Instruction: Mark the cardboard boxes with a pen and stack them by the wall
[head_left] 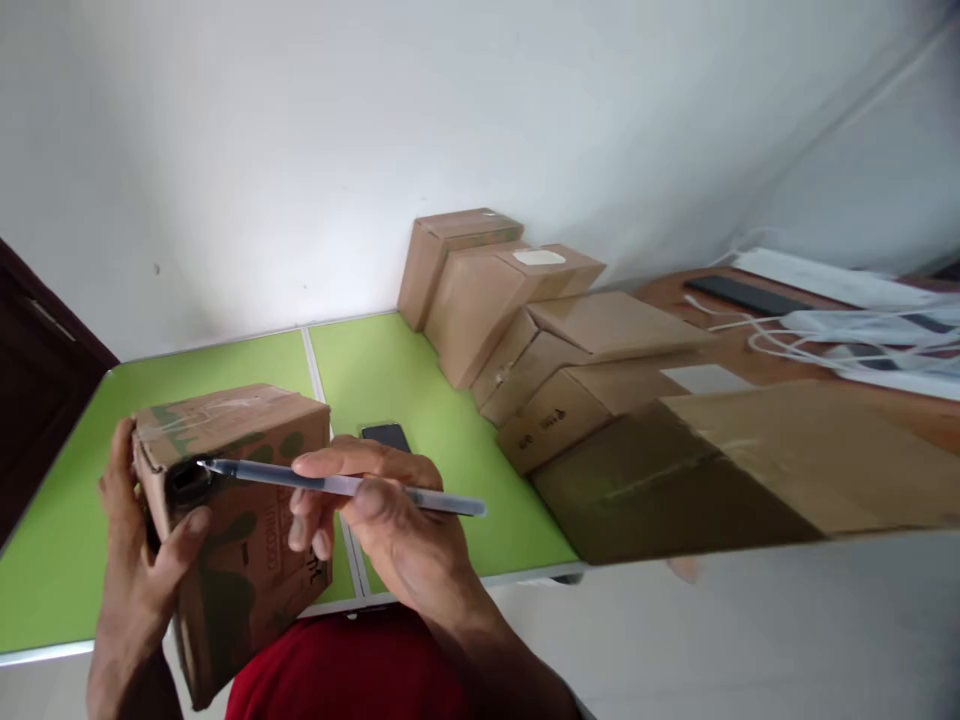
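My left hand (142, 560) grips a brown cardboard box (262, 530) with green blotches and printed text, its thumb on the near face and its fingers around the left side. The box is tilted at the table's front edge. Near its upper left corner is a dark opening (189, 482). In my right hand (397, 520) is a pen (300, 480) with a translucent barrel, held nearly level. Its tip points left, right by the dark opening; whether it touches the box I cannot tell.
A green folding table (442, 440) carries a black phone (385, 437) behind my right hand. Several cardboard boxes (480, 310) stand in a row at the right. Beyond them, white cables (780, 340) and a dark flat device (746, 296) lie on a brown table. A white wall rises behind.
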